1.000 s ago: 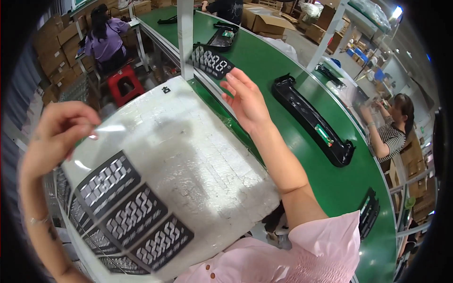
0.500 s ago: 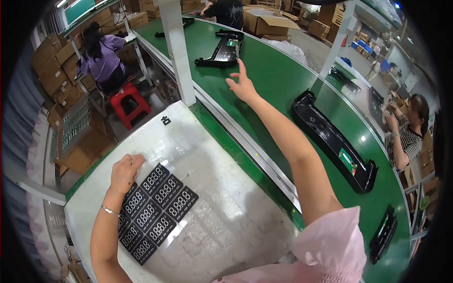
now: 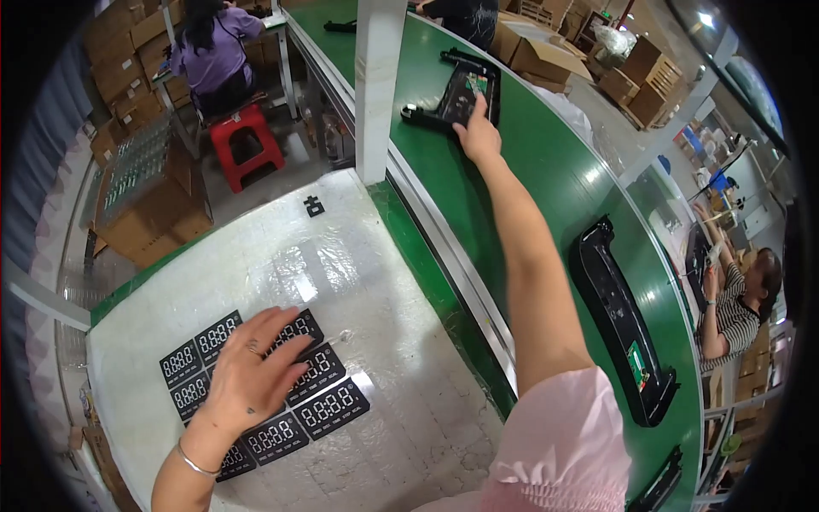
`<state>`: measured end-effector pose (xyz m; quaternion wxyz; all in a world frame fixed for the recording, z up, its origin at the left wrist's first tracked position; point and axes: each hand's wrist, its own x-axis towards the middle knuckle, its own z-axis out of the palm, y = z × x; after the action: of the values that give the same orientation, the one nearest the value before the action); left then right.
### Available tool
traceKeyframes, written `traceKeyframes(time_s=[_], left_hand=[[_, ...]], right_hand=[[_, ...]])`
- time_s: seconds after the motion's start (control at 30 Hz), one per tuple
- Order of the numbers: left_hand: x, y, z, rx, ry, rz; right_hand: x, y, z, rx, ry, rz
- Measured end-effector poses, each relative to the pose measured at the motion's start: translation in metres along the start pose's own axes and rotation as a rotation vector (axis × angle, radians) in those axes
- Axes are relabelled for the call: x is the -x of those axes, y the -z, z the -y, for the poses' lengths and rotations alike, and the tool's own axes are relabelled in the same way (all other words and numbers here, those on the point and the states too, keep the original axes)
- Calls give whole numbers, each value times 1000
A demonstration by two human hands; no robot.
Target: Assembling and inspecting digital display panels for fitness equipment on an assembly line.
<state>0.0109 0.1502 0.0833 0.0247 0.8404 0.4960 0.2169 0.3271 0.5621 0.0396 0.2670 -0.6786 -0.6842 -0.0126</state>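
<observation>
Black housing: lies on the green belt, a small green circuit board inside it.
Right hand: at the housing's near edge, forefinger and thumb parted; cannot tell whether they grip.
Left hand: fingers spread over display panels on a white surface.
</observation>
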Motion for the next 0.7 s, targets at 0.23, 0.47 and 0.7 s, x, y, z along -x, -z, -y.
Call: traceKeyframes(time_s=[0.23,0.47,0.7], left_hand=[[-51,11,-80,-5,-231,-154],[-70,22,-164,-111,-450,-376],[159,146,-74,984,334,-833]], right_hand=[[185,154,-12,-188,339,-74],[358,308,32,-635,602,-175],[353,310,-42,-824,197,-271]])
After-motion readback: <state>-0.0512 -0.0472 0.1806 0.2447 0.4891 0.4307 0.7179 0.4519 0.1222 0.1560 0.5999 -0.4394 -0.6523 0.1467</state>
